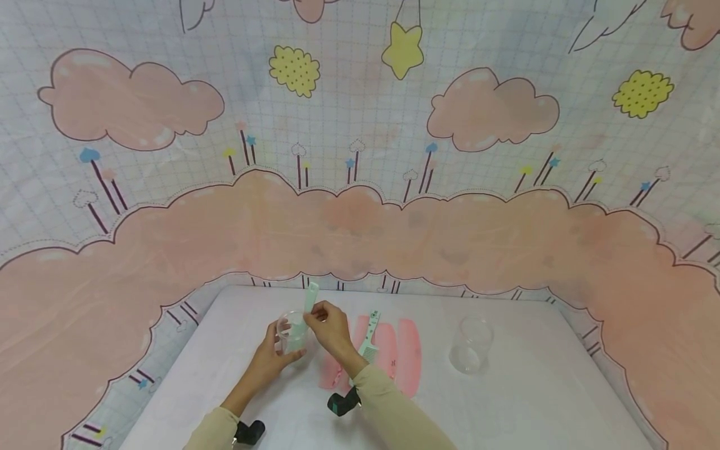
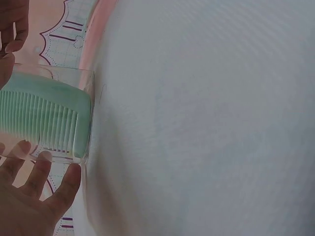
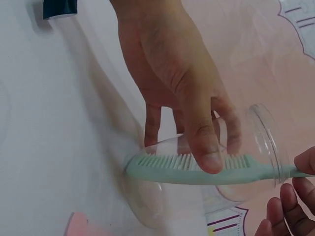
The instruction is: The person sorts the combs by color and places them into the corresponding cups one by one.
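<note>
Right sleeve (image 1: pixel 396 409): beige, nearest, extended over the white table (image 1: pixel 540 387).
Mint comb (image 2: pixel 47 93): toothed end inside the clear cup (image 3: pixel 192 195), handle projecting past its rim.
Right hand (image 1: pixel 332 329): fingers pinching that handle.
Left hand (image 1: pixel 269 361): fingers and thumb round the cup.
Second mint comb (image 1: pixel 369 334): lying over pink comb-like pieces (image 1: pixel 409 356), outside any cup.
Other cup (image 1: pixel 471 357): well apart, rightward.
Progress, judged: one comb inserted, not released; others loose.

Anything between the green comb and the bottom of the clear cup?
Nothing visible: the green comb is already toothed end down inside the clear cup, its tip at or near the base.
</note>
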### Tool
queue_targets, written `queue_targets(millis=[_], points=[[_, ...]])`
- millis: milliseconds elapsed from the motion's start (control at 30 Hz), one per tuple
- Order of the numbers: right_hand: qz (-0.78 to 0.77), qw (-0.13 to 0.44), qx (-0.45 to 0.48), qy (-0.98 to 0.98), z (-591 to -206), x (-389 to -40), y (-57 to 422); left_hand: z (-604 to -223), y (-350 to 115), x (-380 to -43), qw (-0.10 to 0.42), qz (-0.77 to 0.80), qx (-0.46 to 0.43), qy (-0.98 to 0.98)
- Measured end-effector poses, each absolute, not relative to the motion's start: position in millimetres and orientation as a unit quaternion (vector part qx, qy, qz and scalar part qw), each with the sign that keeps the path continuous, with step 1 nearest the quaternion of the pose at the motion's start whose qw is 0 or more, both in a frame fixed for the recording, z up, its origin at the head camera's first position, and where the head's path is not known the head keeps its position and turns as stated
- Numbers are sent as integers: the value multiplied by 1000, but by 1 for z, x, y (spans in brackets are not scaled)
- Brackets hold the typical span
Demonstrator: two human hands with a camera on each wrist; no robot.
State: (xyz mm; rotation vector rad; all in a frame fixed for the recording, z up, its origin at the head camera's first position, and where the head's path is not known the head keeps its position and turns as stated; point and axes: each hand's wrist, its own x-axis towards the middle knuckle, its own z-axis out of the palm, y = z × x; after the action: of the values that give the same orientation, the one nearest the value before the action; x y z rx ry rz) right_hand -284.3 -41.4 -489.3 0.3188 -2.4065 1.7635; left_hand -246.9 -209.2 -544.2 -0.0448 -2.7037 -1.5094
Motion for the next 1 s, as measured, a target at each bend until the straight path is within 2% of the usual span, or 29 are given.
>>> queue_targets(millis=[1000], points=[[633, 85, 111, -761, -453, -269, -2, -548, -210, -250, 0, -481, -1, -877]])
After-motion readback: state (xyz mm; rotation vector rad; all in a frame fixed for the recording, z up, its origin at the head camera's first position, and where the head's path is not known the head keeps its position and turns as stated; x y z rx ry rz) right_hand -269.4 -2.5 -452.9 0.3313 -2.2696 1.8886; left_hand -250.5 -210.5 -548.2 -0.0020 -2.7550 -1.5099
